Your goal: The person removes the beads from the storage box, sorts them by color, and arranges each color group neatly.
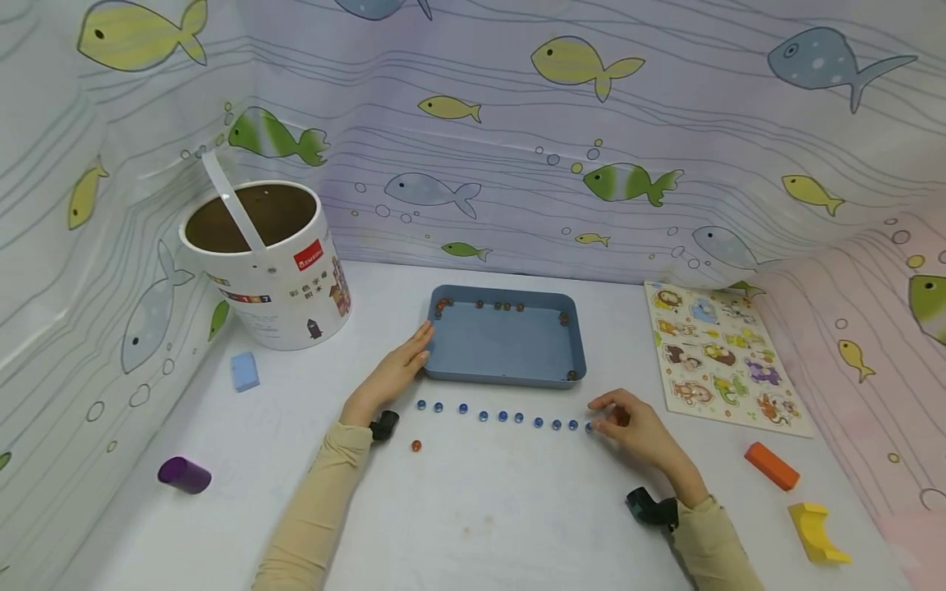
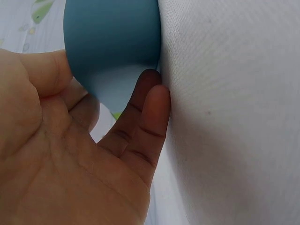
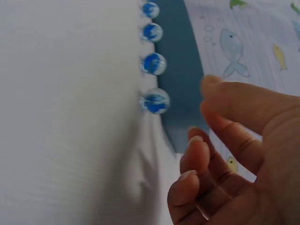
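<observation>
Right hand (image 1: 637, 428) hovering loose-fingered by the last blue marble (image 1: 589, 427) of the row, left hand (image 1: 392, 373) resting flat-fingered against the tray (image 1: 510, 373)

A white bucket (image 1: 269, 263) with a white handle is positioned at the left rear of the white table (image 1: 480, 509). A light blue block (image 1: 245, 370) is located in front of the bucket, and a purple cylinder (image 1: 184, 475) lies on its side near the left edge. An animal puzzle board (image 1: 720, 355) is laid flat at the right. An orange block (image 1: 772, 465) and a yellow arch block (image 1: 816, 533) are placed near the right front corner. The table is enclosed by fish-patterned sheeting (image 1: 517, 139).
</observation>
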Motion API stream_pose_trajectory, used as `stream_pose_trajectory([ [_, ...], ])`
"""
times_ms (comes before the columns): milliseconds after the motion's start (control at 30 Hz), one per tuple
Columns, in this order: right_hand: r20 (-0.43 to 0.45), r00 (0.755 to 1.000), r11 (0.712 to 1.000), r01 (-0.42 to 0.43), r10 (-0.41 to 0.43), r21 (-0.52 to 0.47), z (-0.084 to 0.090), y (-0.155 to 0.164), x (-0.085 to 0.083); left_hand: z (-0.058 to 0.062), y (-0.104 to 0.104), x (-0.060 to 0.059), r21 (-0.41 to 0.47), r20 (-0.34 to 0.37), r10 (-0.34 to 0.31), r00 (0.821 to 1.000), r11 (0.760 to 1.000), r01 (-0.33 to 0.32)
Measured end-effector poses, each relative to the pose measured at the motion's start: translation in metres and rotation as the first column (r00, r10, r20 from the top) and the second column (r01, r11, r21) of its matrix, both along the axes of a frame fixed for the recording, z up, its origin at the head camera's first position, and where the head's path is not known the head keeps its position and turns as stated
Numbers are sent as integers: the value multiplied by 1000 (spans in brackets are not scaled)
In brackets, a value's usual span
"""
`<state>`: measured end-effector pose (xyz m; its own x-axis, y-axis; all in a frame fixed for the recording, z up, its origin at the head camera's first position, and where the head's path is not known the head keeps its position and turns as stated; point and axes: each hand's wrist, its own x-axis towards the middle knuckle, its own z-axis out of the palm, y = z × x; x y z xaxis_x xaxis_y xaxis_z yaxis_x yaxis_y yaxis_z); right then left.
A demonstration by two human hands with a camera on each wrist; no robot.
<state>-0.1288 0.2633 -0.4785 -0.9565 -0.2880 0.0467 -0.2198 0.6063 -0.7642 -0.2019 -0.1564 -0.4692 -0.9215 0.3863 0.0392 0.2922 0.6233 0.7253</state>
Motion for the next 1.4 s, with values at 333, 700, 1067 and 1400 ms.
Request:
stream_pose_trajectory([
  [333, -23, 992, 970, -128, 126, -209, 47, -49, -40, 0, -2, 1, 26, -7, 4, 1000, 1000, -4],
  [700, 93, 904, 904, -401, 416, -150, 48, -147, -84, -2, 0, 2, 14, 8, 7, 1000, 1000, -7],
  [1067, 256, 784, 823, -557, 566, -112, 32, -199, -107, 0, 1, 1, 13, 26, 2, 1000, 1000, -3],
  [1400, 330, 784, 837, -545, 526, -39, 30, -162, -107, -2, 0, -1, -2, 10, 5, 1000, 1000, -5],
])
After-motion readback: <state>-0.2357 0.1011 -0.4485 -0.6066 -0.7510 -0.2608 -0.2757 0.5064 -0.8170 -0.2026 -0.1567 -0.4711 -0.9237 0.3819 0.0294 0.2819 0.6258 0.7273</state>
